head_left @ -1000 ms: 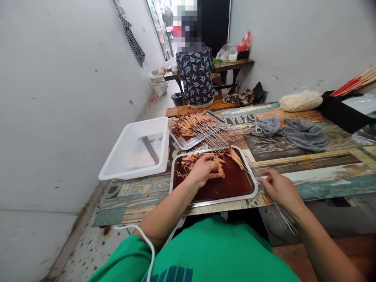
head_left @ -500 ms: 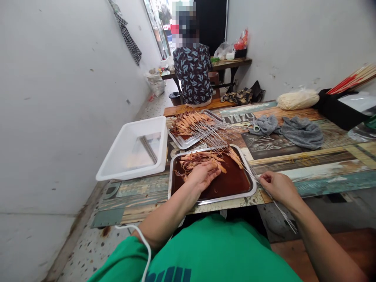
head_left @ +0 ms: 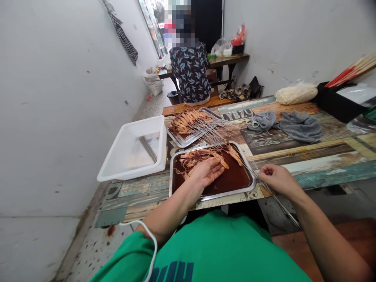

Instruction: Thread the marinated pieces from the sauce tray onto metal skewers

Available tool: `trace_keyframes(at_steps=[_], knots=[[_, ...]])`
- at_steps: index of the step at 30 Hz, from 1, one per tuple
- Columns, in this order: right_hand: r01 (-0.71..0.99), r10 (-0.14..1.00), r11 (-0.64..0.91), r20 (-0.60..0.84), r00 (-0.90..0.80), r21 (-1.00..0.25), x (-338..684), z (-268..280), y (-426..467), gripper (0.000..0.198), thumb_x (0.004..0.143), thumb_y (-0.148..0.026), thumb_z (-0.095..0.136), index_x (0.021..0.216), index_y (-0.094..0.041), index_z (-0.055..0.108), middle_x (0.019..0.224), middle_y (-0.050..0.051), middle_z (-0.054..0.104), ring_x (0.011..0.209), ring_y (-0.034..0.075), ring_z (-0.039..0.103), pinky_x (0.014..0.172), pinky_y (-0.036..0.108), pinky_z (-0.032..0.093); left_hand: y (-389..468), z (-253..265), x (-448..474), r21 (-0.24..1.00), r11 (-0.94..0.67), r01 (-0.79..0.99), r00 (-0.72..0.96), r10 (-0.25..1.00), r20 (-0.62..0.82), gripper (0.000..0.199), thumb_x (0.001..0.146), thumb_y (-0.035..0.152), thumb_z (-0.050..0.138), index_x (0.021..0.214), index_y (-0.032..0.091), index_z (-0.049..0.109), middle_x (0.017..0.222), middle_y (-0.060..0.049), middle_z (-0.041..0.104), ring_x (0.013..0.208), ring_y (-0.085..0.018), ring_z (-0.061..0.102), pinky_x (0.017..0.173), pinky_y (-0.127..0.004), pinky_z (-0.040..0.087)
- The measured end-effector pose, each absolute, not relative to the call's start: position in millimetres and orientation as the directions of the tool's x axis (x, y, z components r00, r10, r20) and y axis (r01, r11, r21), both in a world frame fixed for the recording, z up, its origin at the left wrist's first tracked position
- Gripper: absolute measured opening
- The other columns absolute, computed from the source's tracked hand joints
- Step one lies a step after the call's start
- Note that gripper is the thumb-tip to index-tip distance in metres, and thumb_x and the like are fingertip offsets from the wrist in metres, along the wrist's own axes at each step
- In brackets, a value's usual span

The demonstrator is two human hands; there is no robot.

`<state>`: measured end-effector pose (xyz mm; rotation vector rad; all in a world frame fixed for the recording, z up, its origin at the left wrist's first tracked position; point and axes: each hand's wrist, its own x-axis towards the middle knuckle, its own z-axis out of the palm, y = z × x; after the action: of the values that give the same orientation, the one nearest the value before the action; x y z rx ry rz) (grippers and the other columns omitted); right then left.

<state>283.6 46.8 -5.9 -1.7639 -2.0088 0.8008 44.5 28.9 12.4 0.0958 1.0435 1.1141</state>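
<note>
A metal tray [head_left: 229, 193] in front of me holds dark reddish-brown liquid and a heap of orange-tan strips with dark stringy ends [head_left: 190, 157], perhaps squid tentacles. My left hand [head_left: 209, 172] is over the heap, palm partly turned up, fingers stretched against the strips at its right end. Just right of the tray, my right hand [head_left: 276, 179] has thumb and fingertips pinched together at the thin metal skewers [head_left: 286, 211]. These skewers run from loaded strips [head_left: 235, 154] across the tray's right rim and past the table edge. The fingers hide the exact grip.
Behind, a second tray [head_left: 184, 145] bears many loaded skewers. A white plastic bin [head_left: 129, 175] stands left. Grey cloths [head_left: 301, 127], a bagged white bundle [head_left: 296, 94] and a black holder [head_left: 342, 107] with sticks lie right. A person [head_left: 190, 72] sits ahead, back turned.
My left hand has shifted slightly right along the strips, with its palm turned a little more upward. My right hand stays pinched by the skewers. The whole view has tilted slightly.
</note>
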Motion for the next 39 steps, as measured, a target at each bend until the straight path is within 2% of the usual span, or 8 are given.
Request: trace_keyframes(at_steps=[4, 8, 12, 15, 19, 25, 29, 39], knots=[[0.688, 0.968, 0.052, -0.132, -0.212, -0.724, 284.8, -8.7, 47.0, 0.017, 0.067, -0.031, 0.048, 0.058, -0.019, 0.055, 0.053, -0.002, 0.058, 0.049, 0.012, 0.053, 0.046, 0.021, 0.038, 33.3, 5.3, 44.3, 0.539, 0.498, -0.68, 0.058, 0.769, -0.637, 0.008, 0.073, 0.005, 0.057, 0.077, 0.012, 0.056, 0.074, -0.005, 0.064, 0.068, -0.013, 0.063, 0.07, -0.028, 0.051], [0.645, 0.975, 0.061, -0.093, -0.203, -0.762, 283.0, -10.1, 44.0, 0.016, 0.066, -0.031, 0.05, 0.064, -0.018, 0.058, 0.059, 0.001, 0.062, 0.053, 0.013, 0.057, 0.05, 0.022, 0.043, 35.6, 6.9, 47.2, 0.536, 0.499, -0.681, 0.058, 0.766, -0.64, 0.008, 0.073, 0.005, 0.056, 0.078, 0.011, 0.055, 0.071, -0.006, 0.064, 0.065, -0.013, 0.063, 0.067, -0.028, 0.052], [0.636, 0.982, 0.093, -0.036, -0.187, -0.766, 280.9, -13.8, 42.5, 0.023, 0.068, -0.029, 0.049, 0.081, -0.015, 0.061, 0.066, 0.003, 0.065, 0.057, 0.014, 0.059, 0.054, 0.023, 0.046, 37.6, 10.9, 51.6, 0.525, 0.486, -0.699, 0.054, 0.767, -0.639, 0.008, 0.074, 0.004, 0.055, 0.077, 0.011, 0.055, 0.07, -0.005, 0.063, 0.063, -0.013, 0.063, 0.066, -0.027, 0.052], [0.644, 0.977, 0.142, 0.003, -0.213, -0.752, 280.3, -16.7, 42.3, 0.027, 0.072, -0.032, 0.048, 0.089, -0.015, 0.061, 0.063, 0.002, 0.063, 0.054, 0.014, 0.058, 0.052, 0.023, 0.045, 39.7, 11.8, 53.9, 0.515, 0.482, -0.709, 0.049, 0.761, -0.646, 0.008, 0.074, 0.003, 0.054, 0.076, 0.011, 0.054, 0.069, -0.005, 0.063, 0.064, -0.013, 0.063, 0.066, -0.027, 0.052], [0.699, 0.977, 0.195, 0.074, -0.2, -0.689, 280.1, -18.0, 40.5, 0.035, 0.078, -0.032, 0.048, 0.109, -0.017, 0.051, 0.059, -0.002, 0.06, 0.05, 0.014, 0.055, 0.051, 0.025, 0.043, 41.8, 10.5, 55.2, 0.522, 0.483, -0.703, 0.047, 0.764, -0.644, 0.007, 0.073, 0.004, 0.056, 0.074, 0.011, 0.054, 0.069, -0.005, 0.063, 0.063, -0.013, 0.062, 0.066, -0.027, 0.052], [0.769, 0.949, 0.314, 0.161, -0.271, -0.557, 277.7, -17.4, 36.3, 0.023, 0.081, -0.03, 0.044, 0.09, -0.02, 0.062, 0.077, 0.005, 0.063, 0.069, 0.019, 0.058, 0.064, 0.029, 0.042, 42.2, 8.1, 56.5, 0.533, 0.483, -0.695, 0.05, 0.772, -0.634, 0.008, 0.072, 0.004, 0.057, 0.074, 0.012, 0.054, 0.067, -0.004, 0.062, 0.063, -0.012, 0.062, 0.068, -0.028, 0.052], [0.798, 0.929, 0.369, 0.178, -0.324, -0.477, 277.2, -17.5, 35.5, 0.021, 0.079, -0.031, 0.048, 0.087, -0.018, 0.064, 0.07, 0.003, 0.059, 0.062, 0.018, 0.055, 0.059, 0.028, 0.04, 41.9, 8.9, 58.1, 0.534, 0.477, -0.698, 0.046, 0.774, -0.631, 0.009, 0.072, 0.003, 0.056, 0.074, 0.012, 0.053, 0.067, -0.003, 0.061, 0.063, -0.012, 0.062, 0.069, -0.028, 0.052], [0.833, 0.905, 0.416, 0.257, -0.339, -0.364, 274.9, -19.9, 33.4, 0.015, 0.077, -0.023, 0.047, 0.067, -0.019, 0.057, 0.075, 0.005, 0.057, 0.067, 0.018, 0.056, 0.061, 0.029, 0.042, 40.4, 12.2, 61.3, 0.539, 0.489, -0.685, 0.074, 0.783, -0.617, 0.015, 0.069, 0.004, 0.058, 0.073, 0.015, 0.049, 0.069, -0.002, 0.061, 0.062, -0.012, 0.062, 0.069, -0.031, 0.051]])
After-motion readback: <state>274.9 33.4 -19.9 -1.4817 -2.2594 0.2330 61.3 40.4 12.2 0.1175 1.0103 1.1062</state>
